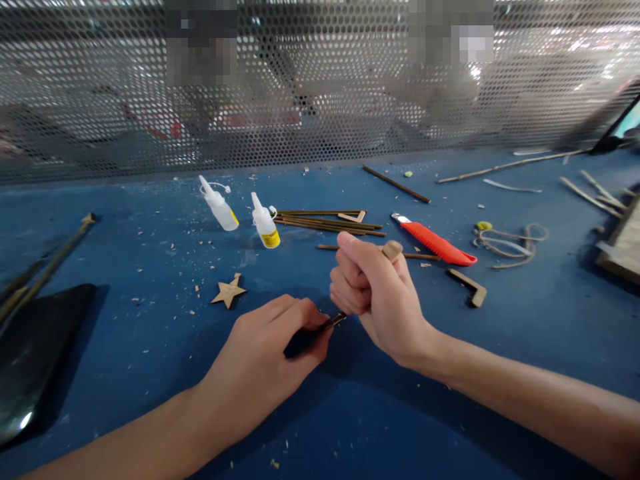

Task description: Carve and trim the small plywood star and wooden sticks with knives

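Observation:
My left hand [280,347] is near the middle of the blue table, thumb and fingers pinched round a thin dark piece [338,320]. Just to its right, my right hand [377,293] is closed in a fist round a tool with a wooden handle [393,250], whose rounded end sticks out above the fist. The tool's lower end is hidden at the dark piece. A wooden star [229,292] lies left of my hands. Behind them are thin brown sticks [330,223], and a red utility knife [437,243] lies to the right.
Two small glue bottles [220,207] [265,223] are at the back left. A black device [40,353] lies far left, an L-shaped piece [470,288] and string [530,243] to the right. Perforated metal [300,100] stands behind the table [170,373]. Shavings are scattered about.

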The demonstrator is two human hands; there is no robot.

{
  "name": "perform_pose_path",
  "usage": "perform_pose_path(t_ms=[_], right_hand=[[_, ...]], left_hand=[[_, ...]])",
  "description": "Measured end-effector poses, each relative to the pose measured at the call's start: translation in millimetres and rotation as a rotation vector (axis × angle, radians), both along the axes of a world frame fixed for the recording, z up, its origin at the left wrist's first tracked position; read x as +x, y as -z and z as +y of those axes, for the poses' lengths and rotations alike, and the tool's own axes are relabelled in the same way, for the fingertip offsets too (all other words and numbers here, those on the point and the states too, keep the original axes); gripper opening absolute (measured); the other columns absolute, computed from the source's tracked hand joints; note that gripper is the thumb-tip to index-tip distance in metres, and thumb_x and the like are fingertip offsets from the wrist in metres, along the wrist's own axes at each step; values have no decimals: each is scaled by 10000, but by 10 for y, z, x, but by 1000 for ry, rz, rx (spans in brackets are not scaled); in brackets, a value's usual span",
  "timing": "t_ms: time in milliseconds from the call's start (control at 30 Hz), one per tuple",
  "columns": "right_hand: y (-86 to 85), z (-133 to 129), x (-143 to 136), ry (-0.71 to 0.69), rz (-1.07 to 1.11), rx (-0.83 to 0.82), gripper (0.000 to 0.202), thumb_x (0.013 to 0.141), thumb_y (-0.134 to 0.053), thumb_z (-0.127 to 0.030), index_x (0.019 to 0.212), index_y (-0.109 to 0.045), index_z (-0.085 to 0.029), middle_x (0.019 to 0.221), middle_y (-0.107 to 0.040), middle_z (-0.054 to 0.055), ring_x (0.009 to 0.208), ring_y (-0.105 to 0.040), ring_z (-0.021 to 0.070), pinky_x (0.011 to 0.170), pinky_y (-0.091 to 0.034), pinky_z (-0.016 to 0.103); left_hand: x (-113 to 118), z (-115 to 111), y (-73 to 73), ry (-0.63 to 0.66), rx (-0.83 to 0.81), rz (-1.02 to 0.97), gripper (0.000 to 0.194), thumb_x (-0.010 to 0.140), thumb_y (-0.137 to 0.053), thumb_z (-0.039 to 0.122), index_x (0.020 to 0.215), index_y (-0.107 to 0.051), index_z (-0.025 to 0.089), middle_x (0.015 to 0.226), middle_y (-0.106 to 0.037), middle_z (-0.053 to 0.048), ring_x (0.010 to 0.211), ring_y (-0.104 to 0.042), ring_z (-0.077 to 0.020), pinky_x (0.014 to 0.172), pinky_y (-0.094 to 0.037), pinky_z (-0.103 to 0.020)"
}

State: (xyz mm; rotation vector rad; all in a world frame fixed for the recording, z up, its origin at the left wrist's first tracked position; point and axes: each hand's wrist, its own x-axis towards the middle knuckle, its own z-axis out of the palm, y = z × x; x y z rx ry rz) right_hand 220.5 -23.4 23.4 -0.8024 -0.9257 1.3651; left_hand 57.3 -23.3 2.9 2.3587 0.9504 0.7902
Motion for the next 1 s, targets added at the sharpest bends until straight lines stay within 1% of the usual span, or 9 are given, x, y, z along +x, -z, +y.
perform_pose_path(t_ms=[167,233,433,567,767,1000], right_hand=[[-52,19,27,5,49,-44,510,944,-593,-355,562,-280,-231,489,-191,-97,405,-180,63,409,-144,271],[-62,24,26,5,62,-42,499,946,-587,-341,565,-284,-232,490,-192,-98,405,-173,64,407,-140,271],[-43,31,-14,13,16,-3,535,938,-615,-373,560,-263,-230,488,-195,-96,408,-181,59,406,-161,268],[2,23,-28,-8,-18,38,568,958,-592,-402,569,-217,-227,468,-179,-93,408,-159,58,408,-126,273],[44,-21,-12,-37,-77,79,578,985,-559,-376,564,-197,-217,464,-185,-90,415,-157,50,426,-130,274],[75,-76,-68,-52,-183,129,592,985,-566,-362,566,-175,-216,516,-169,-83,460,-152,53,446,-143,277]], left_hand=[[2,-17,-3,1,23,-15,96,874,-625,134,820,-606,211,788,-672,35,716,-653,-123,680,-494,-219],[1,-20,-1,-4,32,-19,100,870,-632,126,822,-611,212,792,-674,39,717,-655,-117,686,-496,-212],[-8,-2,13,3,32,-11,107,857,-650,122,807,-603,205,788,-669,44,721,-657,-113,681,-493,-209],[-8,8,3,8,4,-13,104,855,-648,121,807,-603,202,797,-671,40,725,-658,-117,671,-493,-214],[3,-3,-13,18,3,-7,93,862,-619,134,803,-597,203,779,-667,33,709,-655,-128,659,-498,-231],[-78,-41,13,21,29,8,69,887,-607,157,851,-624,213,803,-678,25,715,-661,-129,666,-511,-229]])
